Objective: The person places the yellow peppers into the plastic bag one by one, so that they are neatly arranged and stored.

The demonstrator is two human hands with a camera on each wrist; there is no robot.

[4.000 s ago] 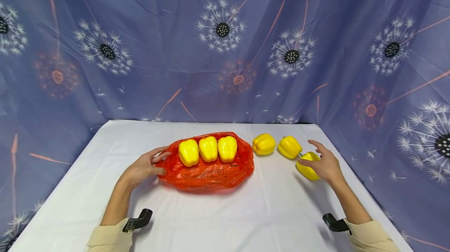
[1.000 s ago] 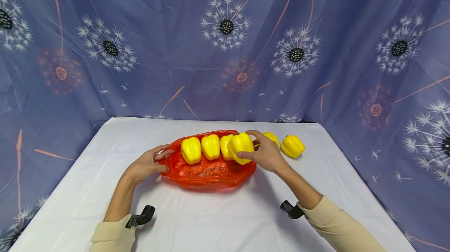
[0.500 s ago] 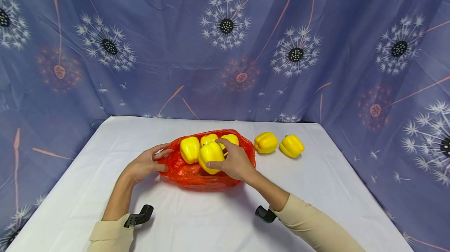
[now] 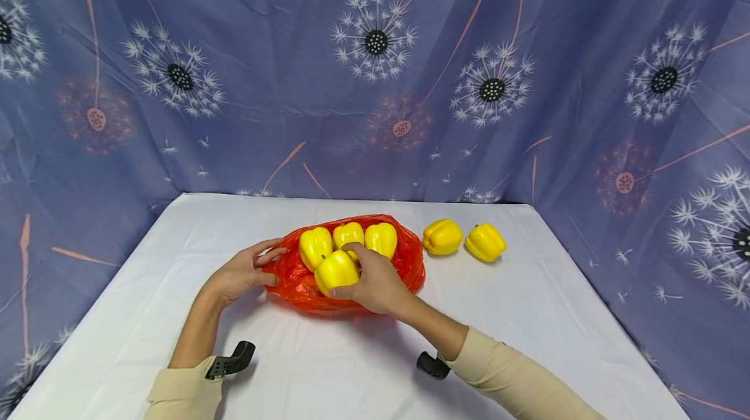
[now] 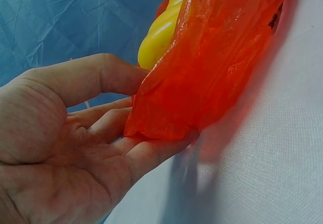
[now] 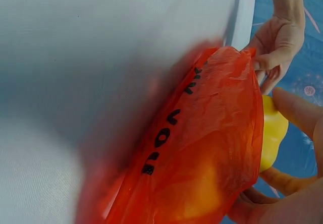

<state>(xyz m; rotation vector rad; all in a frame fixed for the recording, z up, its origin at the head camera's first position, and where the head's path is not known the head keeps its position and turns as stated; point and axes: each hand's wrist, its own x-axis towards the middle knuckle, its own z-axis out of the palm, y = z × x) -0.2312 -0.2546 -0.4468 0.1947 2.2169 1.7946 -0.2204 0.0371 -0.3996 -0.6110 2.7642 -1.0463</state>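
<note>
Pepper pinched in my right hand could roll out if my left hand loosens its nine-o'clock pinch on the bag.

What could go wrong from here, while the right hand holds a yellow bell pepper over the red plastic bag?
The held bell pepper might bump the row of three yellow bell peppers behind it. The flimsy red plastic bag could sag or shift if the left hand loosens at its edge. The right hand may snag the bag's rim when withdrawing.
</note>
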